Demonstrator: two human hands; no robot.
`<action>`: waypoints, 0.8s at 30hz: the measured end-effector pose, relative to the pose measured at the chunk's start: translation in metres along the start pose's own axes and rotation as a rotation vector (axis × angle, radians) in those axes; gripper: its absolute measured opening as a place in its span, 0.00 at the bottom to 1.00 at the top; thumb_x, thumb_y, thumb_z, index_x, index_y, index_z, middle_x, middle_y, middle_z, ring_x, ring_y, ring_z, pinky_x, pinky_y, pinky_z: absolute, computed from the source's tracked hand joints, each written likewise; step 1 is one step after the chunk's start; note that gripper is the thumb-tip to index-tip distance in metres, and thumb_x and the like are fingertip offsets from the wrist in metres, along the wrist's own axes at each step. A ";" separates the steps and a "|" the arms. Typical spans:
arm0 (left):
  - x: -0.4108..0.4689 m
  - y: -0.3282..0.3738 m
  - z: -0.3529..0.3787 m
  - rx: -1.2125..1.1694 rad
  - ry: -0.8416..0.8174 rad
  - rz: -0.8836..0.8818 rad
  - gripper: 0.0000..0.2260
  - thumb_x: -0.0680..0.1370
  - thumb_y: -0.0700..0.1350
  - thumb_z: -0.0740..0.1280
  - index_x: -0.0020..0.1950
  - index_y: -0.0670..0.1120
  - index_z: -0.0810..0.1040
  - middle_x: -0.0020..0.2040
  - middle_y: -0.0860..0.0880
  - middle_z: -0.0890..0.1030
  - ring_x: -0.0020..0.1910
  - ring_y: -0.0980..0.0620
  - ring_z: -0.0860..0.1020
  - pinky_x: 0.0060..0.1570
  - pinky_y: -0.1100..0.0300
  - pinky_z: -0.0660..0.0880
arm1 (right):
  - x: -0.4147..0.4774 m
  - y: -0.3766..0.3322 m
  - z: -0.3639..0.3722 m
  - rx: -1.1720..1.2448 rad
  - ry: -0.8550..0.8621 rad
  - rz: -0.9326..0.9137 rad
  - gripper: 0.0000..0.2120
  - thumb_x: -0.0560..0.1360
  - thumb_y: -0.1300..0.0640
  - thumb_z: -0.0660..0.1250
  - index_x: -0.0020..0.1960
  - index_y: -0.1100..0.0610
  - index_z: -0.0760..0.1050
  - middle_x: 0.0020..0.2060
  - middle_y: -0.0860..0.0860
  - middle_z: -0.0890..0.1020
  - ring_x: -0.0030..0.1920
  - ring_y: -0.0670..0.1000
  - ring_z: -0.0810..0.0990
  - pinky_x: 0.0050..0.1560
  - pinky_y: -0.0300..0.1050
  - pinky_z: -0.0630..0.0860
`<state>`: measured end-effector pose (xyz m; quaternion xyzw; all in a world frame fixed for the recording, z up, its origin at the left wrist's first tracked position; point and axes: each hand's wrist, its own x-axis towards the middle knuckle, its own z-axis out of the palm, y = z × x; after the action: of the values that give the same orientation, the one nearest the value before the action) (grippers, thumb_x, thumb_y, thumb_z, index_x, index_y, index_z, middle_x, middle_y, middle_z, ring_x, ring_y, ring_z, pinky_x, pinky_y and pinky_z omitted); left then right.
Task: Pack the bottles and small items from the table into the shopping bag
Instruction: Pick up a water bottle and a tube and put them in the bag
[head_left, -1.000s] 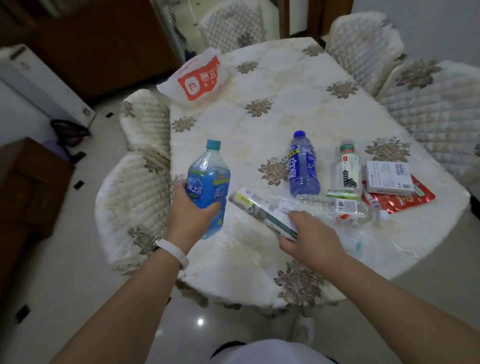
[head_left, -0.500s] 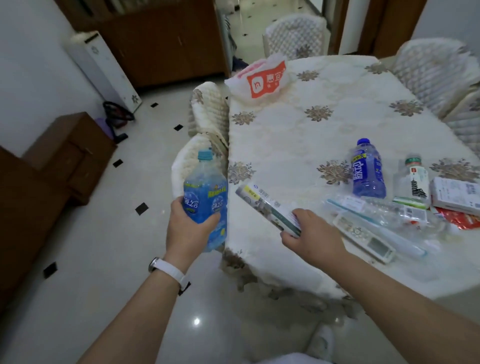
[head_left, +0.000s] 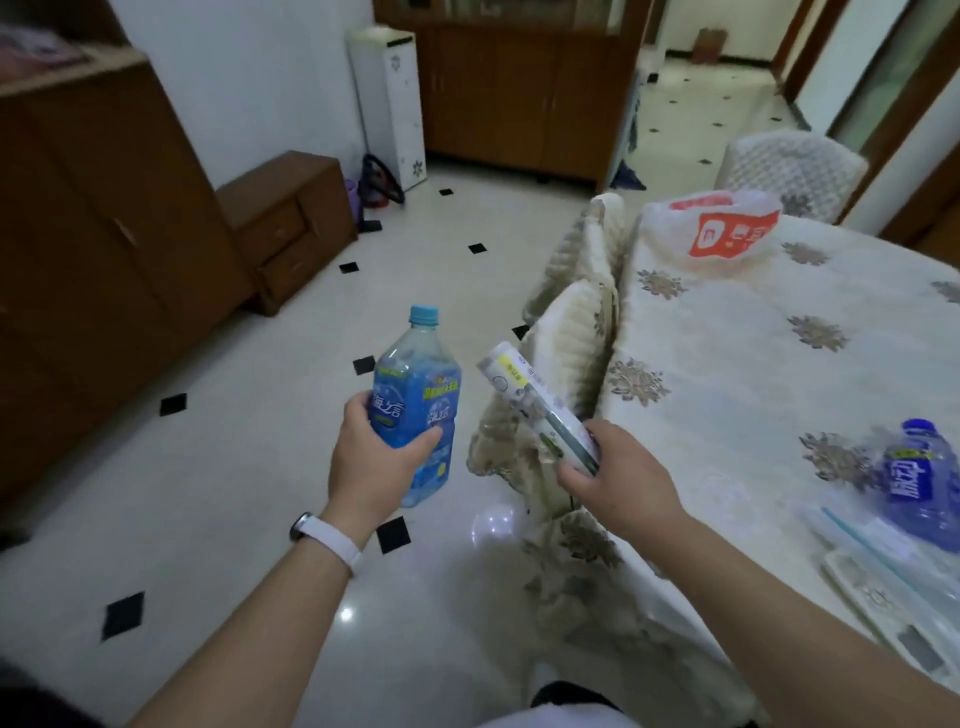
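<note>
Head view shows the left hand (head_left: 371, 457) wrapped around an upright blue bottle (head_left: 418, 405) and the right hand (head_left: 615, 473) gripping a long box (head_left: 537, 408), probably both bound for the shopping bag (head_left: 719, 228) across the table (head_left: 727, 374).

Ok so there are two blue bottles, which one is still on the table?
The dark blue bottle at the right edge; it rests on the tablecloth. The light blue bottle is held upright in the left hand, off the table.

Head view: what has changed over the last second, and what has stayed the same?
The view swung left. Both hands moved off the table and are now over the floor. Unchanged: the left hand keeps its grip on the light blue bottle, the right hand on the long box. The shopping bag hasn't moved.
</note>
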<state>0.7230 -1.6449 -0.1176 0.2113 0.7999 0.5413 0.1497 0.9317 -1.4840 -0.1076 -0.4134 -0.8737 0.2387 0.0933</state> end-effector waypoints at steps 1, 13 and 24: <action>0.006 -0.003 -0.007 -0.012 0.016 -0.005 0.30 0.67 0.48 0.80 0.63 0.52 0.68 0.54 0.56 0.78 0.51 0.57 0.80 0.49 0.58 0.77 | 0.009 -0.010 0.005 0.004 -0.006 -0.015 0.10 0.70 0.44 0.65 0.47 0.46 0.70 0.37 0.46 0.74 0.34 0.46 0.75 0.32 0.45 0.71; 0.146 -0.036 -0.056 0.030 0.149 -0.085 0.29 0.69 0.46 0.79 0.62 0.56 0.66 0.52 0.64 0.75 0.49 0.66 0.77 0.44 0.66 0.74 | 0.169 -0.098 0.092 0.146 -0.133 -0.090 0.12 0.69 0.42 0.67 0.47 0.46 0.70 0.38 0.45 0.78 0.35 0.48 0.79 0.36 0.48 0.78; 0.293 -0.011 -0.091 0.091 0.248 -0.068 0.30 0.68 0.46 0.80 0.63 0.55 0.67 0.51 0.66 0.74 0.47 0.69 0.75 0.42 0.70 0.71 | 0.332 -0.174 0.102 0.220 -0.147 -0.152 0.12 0.69 0.42 0.66 0.45 0.48 0.71 0.38 0.47 0.77 0.36 0.49 0.78 0.40 0.49 0.78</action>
<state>0.4249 -1.5749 -0.0978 0.1222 0.8427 0.5212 0.0580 0.5641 -1.3586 -0.1221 -0.3150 -0.8754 0.3550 0.0916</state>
